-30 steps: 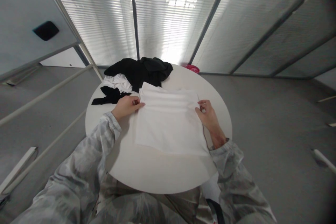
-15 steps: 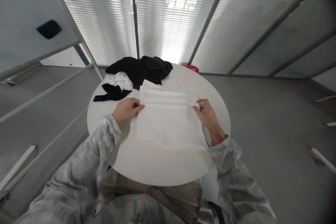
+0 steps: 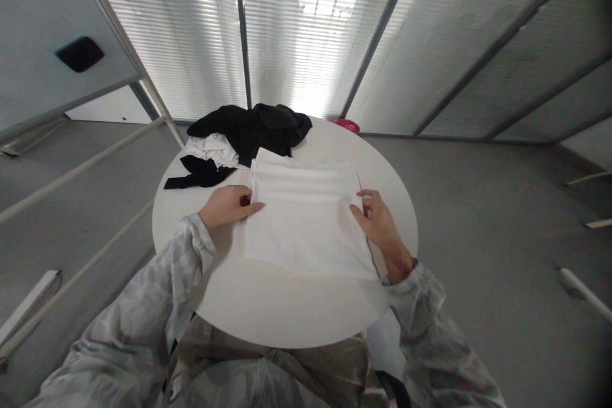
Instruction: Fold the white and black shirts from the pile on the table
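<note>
A folded white cloth, perhaps a garment, lies flat on the round white table with soft creases across its upper half. At its left edge, my left hand pinches the fabric, thumb on top and fingers curled at the side. My right hand grips the opposite edge in the same way, its thumb resting on the cloth. The fingertips beneath the fabric are partly hidden. The cloth's far left corner sticks up in a point, close to the dark clothes.
A heap of black clothing lies at the table's far left, with a crumpled white cloth and a black strip of fabric beside it. Something red shows beyond the far edge. A metal-framed board stands at left; glass partitions rise behind.
Both hands have slid very slightly toward me along the cloth's edges, still pinching it. The view has shifted a little; the cloth and clothes otherwise look the same.
</note>
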Motion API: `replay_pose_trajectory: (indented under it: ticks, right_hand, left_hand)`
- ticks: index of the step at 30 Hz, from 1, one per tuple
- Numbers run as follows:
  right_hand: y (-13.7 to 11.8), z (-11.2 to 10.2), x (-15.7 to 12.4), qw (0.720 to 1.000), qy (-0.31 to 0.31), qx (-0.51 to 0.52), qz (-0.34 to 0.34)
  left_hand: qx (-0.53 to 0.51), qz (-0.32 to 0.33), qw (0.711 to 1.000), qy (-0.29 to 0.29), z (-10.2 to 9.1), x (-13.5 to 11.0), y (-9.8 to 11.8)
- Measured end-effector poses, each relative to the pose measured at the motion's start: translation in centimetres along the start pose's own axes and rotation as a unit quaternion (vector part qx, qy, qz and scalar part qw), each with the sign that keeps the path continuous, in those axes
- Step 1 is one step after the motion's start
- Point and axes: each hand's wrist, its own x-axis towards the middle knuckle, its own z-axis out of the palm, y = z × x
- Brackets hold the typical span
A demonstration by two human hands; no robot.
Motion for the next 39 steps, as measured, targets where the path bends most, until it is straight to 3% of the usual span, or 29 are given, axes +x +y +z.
replay_pose_trajectory:
  ticks: [12, 16, 19, 21, 24, 26, 31, 35, 39]
  right_hand:
    - [0.6, -0.1, -0.6, 0.999, 0.011, -0.034, -0.025]
    - [0.5, -0.3, -0.4, 0.994, 0.068, -0.075, -0.037]
    - [-1.1, -0.7, -0.4, 0.985, 0.093, -0.122, -0.084]
    - [-3.1, -0.6, -0.7, 0.982, 0.045, -0.125, -0.133]
    - [-5.9, 0.2, -1.6, 0.97, -0.076, -0.107, -0.205]
    - [-6.6, 1.1, -2.1, 0.956, -0.142, -0.104, -0.236]
    - [-2.7, 2.2, -1.0, 0.945, -0.181, -0.172, -0.21]
    - [1.2, 1.7, 1.9, 0.949, -0.168, -0.229, -0.139]
    - [2.4, 1.6, 4.3, 0.954, -0.157, -0.243, -0.077]
  left_hand:
    - [-0.016, 0.012, 0.999, -0.03, -0.3, -0.1, -0.2]
    - [0.013, 0.01, 0.999, 0.033, -0.3, -0.2, 0.2]
    - [0.019, 0.036, 0.994, 0.098, -0.5, -0.2, 1.7]
    - [0.007, 0.105, 0.99, 0.093, -0.2, -0.2, 3.2]
    - [-0.005, 0.237, 0.971, 0.029, 1.2, -0.1, 5.1]
    - [0.0, 0.276, 0.961, -0.007, 2.4, 0.1, 5.5]
    - [0.054, 0.199, 0.978, -0.018, 3.7, 1.0, 3.3]
    - [0.094, 0.085, 0.992, 0.028, 3.2, 2.0, 1.8]
    - [0.102, 0.019, 0.991, 0.088, 3.2, 2.7, 1.6]
